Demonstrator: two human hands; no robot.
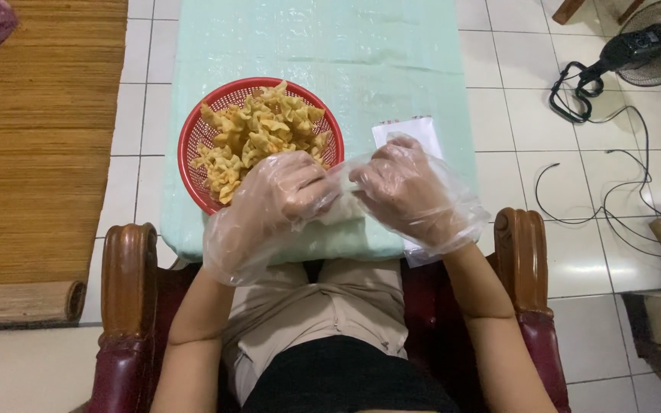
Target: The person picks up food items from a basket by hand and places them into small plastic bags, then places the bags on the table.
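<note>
While both hands meet at the centre of the frame, each in a loose clear plastic glove, the left hand and the right hand pinch between their fingertips a thin clear plastic bag, which is stretched between them and hard to make out against the gloves. Both hands are curled closed on that film; whether anything lies inside it cannot be told.

Just behind the left hand, left of centre, sits a round red plastic mesh basket heaped with golden fried, crimped pastry pieces; the left glove overlaps the basket's near rim. Behind the right hand, a flat white paper packet lies on the pale green plastic-covered table, which runs from the centre up to the top edge.

The person sits in a dark red padded chair with carved wooden arms, at the lower left and lower right. A woven brown straw mat covers the left side of the white tiled floor. A black electric fan with its looping black cables occupies the upper right.
</note>
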